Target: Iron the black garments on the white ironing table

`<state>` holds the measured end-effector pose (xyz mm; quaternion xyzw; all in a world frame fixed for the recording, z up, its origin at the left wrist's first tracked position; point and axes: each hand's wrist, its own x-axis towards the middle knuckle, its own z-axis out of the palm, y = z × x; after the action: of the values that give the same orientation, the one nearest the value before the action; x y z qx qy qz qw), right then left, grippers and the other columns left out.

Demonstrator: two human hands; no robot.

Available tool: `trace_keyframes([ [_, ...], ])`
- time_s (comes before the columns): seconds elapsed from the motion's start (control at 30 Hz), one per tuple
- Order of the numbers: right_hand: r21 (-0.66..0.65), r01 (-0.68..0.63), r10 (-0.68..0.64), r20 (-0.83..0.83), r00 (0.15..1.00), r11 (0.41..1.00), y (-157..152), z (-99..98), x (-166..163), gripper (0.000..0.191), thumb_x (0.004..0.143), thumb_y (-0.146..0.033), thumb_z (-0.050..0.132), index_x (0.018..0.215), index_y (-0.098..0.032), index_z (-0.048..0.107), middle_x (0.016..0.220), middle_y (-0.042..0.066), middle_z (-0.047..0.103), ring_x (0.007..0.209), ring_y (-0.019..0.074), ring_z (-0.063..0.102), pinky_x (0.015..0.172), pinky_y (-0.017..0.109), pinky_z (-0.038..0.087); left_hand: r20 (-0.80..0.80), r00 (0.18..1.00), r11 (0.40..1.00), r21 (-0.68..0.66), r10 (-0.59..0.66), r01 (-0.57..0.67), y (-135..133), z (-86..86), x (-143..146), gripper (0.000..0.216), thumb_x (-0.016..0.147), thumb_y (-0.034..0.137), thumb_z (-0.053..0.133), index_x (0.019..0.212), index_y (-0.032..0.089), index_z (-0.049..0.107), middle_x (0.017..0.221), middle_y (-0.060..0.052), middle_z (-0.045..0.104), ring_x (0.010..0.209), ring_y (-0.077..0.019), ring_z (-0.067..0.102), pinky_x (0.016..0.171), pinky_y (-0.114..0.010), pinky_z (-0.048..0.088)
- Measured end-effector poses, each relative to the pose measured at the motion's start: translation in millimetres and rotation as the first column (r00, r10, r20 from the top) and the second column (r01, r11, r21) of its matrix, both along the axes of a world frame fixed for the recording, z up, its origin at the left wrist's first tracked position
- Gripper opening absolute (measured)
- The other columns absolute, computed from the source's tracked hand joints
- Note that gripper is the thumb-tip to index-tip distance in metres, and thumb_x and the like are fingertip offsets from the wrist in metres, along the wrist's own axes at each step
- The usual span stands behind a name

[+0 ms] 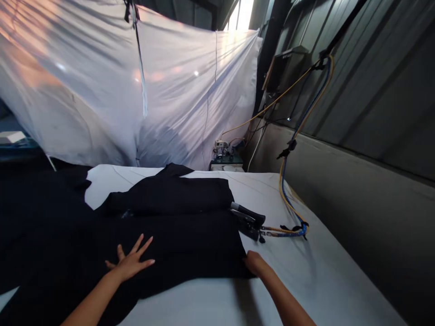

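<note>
Black cloth (190, 244): laid across the near and left part of the white desk (292, 271), a folded or second layer lying along its far side; spread this way, probably so that the long panel lies flat.
Left hand (131, 265): palm down on the cloth with the fingers fanned well apart, grip clamped on nothing; the wide spread suggests pressing or smoothing, and would help stop the fabric sliding.
Right hand (254, 263): at the near right corner of the cloth, fingers curled, grip apparently closed on the edge, though the fingertips are partly hidden; holding there likely draws the border straight against the other palm.
Iron (252, 214): what looks like a steam iron lies at the cloth's right edge, just beyond the right hand, its handle untouched; that spot seems chosen to be within reach.
Hoses (288, 234): blue and yellow lines run from the iron and rise to an overhead support, presumably to hold their weight off the fabric.
White sheet (170, 86): hung behind the desk, perhaps as a screen.
</note>
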<state>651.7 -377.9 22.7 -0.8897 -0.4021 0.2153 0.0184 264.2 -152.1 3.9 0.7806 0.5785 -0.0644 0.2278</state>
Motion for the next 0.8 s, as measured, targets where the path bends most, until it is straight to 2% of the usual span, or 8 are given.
trace_keyframes([
  [0.13, -0.131, 0.073, -0.067, 0.05, 0.996, 0.989, 14, 13.9, -13, 0.031, 0.065, -0.009, 0.051, 0.094, -0.011, 0.063, 0.094, 0.019, 0.063, 0.089, 0.0312, 0.06, 0.067, 0.038, 0.046, 0.024, 0.997, 0.996, 0.044, -0.074, 0.073, 8, 5.7, 13, 0.061, 0.069, 0.058, 0.046, 0.126, 0.051, 0.027, 0.147, 0.009, 0.011, 0.125, -0.0506, -0.003, 0.083, -0.076, 0.007],
  [0.2, -0.043, 0.064, -0.057, 0.158, 0.986, 0.997, 33, 34.5, -15, 0.039, 0.07, -0.011, 0.049, 0.108, -0.013, 0.056, 0.107, 0.019, 0.057, 0.097, 0.0304, 0.055, 0.072, 0.04, 0.044, 0.02, 0.993, 0.986, 0.127, -0.114, 0.11, 14, 9.8, 31, 0.051, 0.074, 0.056, 0.039, 0.124, 0.047, 0.037, 0.146, 0.008, 0.016, 0.127, -0.0458, -0.007, 0.087, -0.075, 0.002],
  [0.27, 0.126, -0.01, -0.029, 0.307, 0.951, 0.992, 54, 58.3, -7, 0.04, 0.078, -0.019, 0.045, 0.117, -0.018, 0.05, 0.115, 0.016, 0.052, 0.102, 0.0278, 0.051, 0.077, 0.038, 0.042, 0.005, 0.985, 0.958, 0.234, -0.172, 0.166, 19, 13.6, 56, 0.044, 0.079, 0.052, 0.034, 0.119, 0.04, 0.048, 0.144, 0.005, 0.023, 0.131, -0.0383, -0.008, 0.091, -0.071, -0.004],
  [0.37, 0.233, -0.131, 0.008, 0.466, 0.885, 0.963, 80, 82.0, 18, 0.041, 0.084, -0.027, 0.041, 0.125, -0.029, 0.042, 0.118, 0.011, 0.049, 0.105, 0.0264, 0.047, 0.083, 0.04, 0.036, 0.059, 0.964, 0.938, 0.254, -0.258, 0.236, 20, 14.4, 96, 0.044, 0.083, 0.046, 0.028, 0.121, 0.035, 0.047, 0.143, 0.001, 0.026, 0.133, -0.0303, -0.001, 0.094, -0.069, -0.001],
  [0.5, 0.061, -0.148, 0.115, 0.369, 0.922, 0.987, 87, 81.1, 60, 0.044, 0.087, -0.031, 0.037, 0.13, -0.039, 0.032, 0.096, 0.005, 0.058, 0.086, 0.0211, 0.055, 0.076, 0.036, 0.038, 0.117, 0.944, 0.944, 0.163, -0.308, 0.288, 17, 3.1, 136, 0.048, 0.081, 0.049, 0.032, 0.128, 0.05, 0.023, 0.146, 0.007, 0.014, 0.131, -0.0355, -0.009, 0.082, -0.077, -0.001],
  [0.57, 0.032, -0.079, 0.063, 0.343, 0.937, 0.996, 85, 78.2, 77, 0.044, 0.088, -0.033, 0.033, 0.132, -0.041, 0.028, 0.092, 0.005, 0.058, 0.081, 0.0208, 0.057, 0.072, 0.035, 0.039, 0.107, 0.94, 0.935, 0.188, -0.323, 0.3, 16, -3.8, 146, 0.049, 0.08, 0.05, 0.035, 0.127, 0.053, 0.021, 0.146, 0.009, 0.014, 0.131, -0.0365, -0.012, 0.081, -0.077, -0.007],
  [0.7, 0.147, 0.118, -0.176, 0.49, 0.854, 0.982, 97, 79.9, 92, 0.044, 0.086, -0.024, 0.035, 0.13, -0.028, 0.038, 0.105, 0.014, 0.055, 0.097, 0.029, 0.051, 0.078, 0.043, 0.036, 0.181, 0.922, 0.933, 0.183, -0.341, 0.309, 20, -11.3, 153, 0.05, 0.077, 0.049, 0.044, 0.125, 0.05, 0.032, 0.144, 0.006, 0.021, 0.131, -0.0374, -0.009, 0.085, -0.075, -0.005],
  [0.8, 0.301, -0.055, -0.107, 0.494, 0.863, 0.952, 130, 71.4, 85, 0.044, 0.083, -0.019, 0.039, 0.126, -0.015, 0.042, 0.12, 0.015, 0.048, 0.11, 0.0277, 0.043, 0.09, 0.041, 0.032, 0.346, 0.9, 0.956, 0.218, -0.265, 0.198, 35, -13.0, 148, 0.038, 0.076, 0.043, 0.047, 0.114, 0.04, 0.052, 0.134, -0.001, 0.039, 0.129, -0.0335, 0.016, 0.096, -0.067, 0.008],
])
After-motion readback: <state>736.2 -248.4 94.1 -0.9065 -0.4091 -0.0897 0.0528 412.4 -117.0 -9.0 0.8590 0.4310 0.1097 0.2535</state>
